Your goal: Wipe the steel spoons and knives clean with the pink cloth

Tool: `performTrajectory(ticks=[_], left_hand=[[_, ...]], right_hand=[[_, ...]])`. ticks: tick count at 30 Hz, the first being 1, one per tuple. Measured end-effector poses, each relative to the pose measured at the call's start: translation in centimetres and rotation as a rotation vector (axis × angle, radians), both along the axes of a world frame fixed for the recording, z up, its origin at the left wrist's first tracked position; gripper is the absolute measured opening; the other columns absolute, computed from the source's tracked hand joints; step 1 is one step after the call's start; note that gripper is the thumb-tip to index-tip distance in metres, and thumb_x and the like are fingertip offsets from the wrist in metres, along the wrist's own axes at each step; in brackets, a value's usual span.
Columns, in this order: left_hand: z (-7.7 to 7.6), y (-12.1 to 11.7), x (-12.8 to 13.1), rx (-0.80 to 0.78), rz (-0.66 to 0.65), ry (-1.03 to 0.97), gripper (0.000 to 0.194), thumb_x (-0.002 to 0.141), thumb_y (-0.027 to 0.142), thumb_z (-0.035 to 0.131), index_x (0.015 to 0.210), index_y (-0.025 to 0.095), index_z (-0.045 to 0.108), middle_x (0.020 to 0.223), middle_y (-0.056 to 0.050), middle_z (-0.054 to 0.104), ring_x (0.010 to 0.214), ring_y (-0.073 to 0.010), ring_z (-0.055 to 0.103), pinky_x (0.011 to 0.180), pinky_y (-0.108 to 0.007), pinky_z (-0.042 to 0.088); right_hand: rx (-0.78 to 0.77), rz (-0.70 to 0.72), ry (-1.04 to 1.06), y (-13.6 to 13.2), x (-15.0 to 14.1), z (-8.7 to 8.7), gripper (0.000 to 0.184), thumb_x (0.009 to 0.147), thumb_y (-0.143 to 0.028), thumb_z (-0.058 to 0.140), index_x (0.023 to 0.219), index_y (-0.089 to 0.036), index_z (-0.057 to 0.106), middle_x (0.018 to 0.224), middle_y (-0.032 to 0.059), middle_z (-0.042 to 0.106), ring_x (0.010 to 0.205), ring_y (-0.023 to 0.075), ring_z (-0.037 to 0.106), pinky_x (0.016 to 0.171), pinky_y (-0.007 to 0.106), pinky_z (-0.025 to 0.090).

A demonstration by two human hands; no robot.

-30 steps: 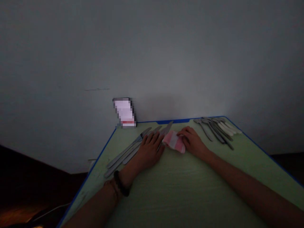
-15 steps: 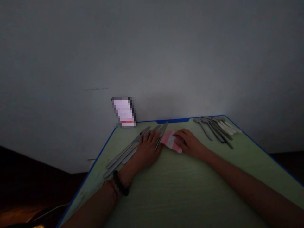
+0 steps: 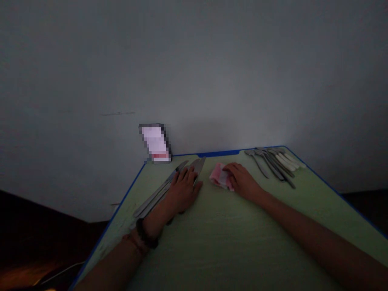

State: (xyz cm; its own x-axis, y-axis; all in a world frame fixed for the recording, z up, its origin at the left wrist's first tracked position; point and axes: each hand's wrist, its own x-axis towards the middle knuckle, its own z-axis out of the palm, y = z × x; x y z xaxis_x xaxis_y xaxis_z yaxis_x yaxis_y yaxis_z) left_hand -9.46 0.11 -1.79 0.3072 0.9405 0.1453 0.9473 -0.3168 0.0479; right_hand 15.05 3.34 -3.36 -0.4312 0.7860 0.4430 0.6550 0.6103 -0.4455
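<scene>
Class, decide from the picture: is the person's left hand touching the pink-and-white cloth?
Apart. The head view shows a gap: green tabletop is visible between the thumb of the left hand and the pink-and-white cloth.

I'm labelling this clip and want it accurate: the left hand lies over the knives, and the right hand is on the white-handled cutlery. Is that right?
Not quite: the right hand is on the pink and white cloth, as the head view shows; the white-handled cutlery lies apart, farther right. The left hand does lie over the knives.
</scene>
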Motion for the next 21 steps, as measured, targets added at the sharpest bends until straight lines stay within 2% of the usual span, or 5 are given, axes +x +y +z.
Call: performTrajectory(ticks=[4, 8, 13, 18, 21], left_hand=[[-0.4, 0.4, -0.6, 0.003, 0.014, 0.015, 0.055, 0.095, 0.044, 0.026, 0.138, 0.011, 0.033, 0.147, -0.013, 0.035, 0.137, -0.0281, 0.027, 0.110, -0.049, 0.022], [-0.4, 0.2, -0.6, 0.107, 0.005, 0.072, 0.053, 0.094, 0.043, 0.028, 0.136, 0.013, 0.039, 0.147, -0.012, 0.034, 0.137, -0.0292, 0.026, 0.111, -0.051, 0.019], [0.2, -0.8, 0.6, 0.294, -0.037, 0.142, 0.047, 0.094, 0.039, 0.032, 0.128, 0.012, 0.050, 0.147, -0.013, 0.034, 0.139, -0.0292, 0.019, 0.114, -0.051, 0.006], [0.3, -2.3, 2.4, 0.237, -0.102, 0.129, 0.056, 0.093, 0.047, 0.032, 0.133, 0.011, 0.045, 0.146, -0.014, 0.037, 0.139, -0.0287, 0.021, 0.114, -0.052, 0.006], [0.4, -3.8, 4.0, 0.136, -0.174, 0.098, 0.062, 0.093, 0.051, 0.027, 0.137, 0.009, 0.039, 0.148, -0.014, 0.033, 0.140, -0.0278, 0.019, 0.114, -0.050, 0.010]], right_hand=[[-0.029, -0.003, 0.018, 0.2, 0.2, -0.1, 0.039, 0.083, -0.009, 0.035, 0.114, -0.016, 0.059, 0.114, 0.0115, 0.062, 0.107, 0.0201, 0.055, 0.096, 0.039, 0.042], [-0.021, -0.023, -0.055, -0.4, -0.2, 0.5, 0.040, 0.090, -0.029, 0.036, 0.120, -0.013, 0.056, 0.124, 0.0123, 0.059, 0.115, 0.0222, 0.053, 0.102, 0.039, 0.038], [0.030, -0.038, -0.216, -0.8, -0.7, 0.4, 0.075, 0.081, -0.058, 0.047, 0.136, -0.008, 0.040, 0.140, 0.0181, 0.043, 0.130, 0.0312, 0.036, 0.109, 0.048, 0.026], [0.036, -0.185, -0.193, -0.1, -0.6, -0.7, 0.059, 0.089, -0.037, 0.038, 0.138, -0.005, 0.036, 0.144, 0.0198, 0.036, 0.135, 0.0298, 0.029, 0.109, 0.048, 0.025], [0.052, -0.184, -0.162, 0.2, -0.4, -0.9, 0.053, 0.090, -0.025, 0.034, 0.139, -0.007, 0.034, 0.145, 0.0175, 0.035, 0.136, 0.0276, 0.028, 0.110, 0.048, 0.023]])
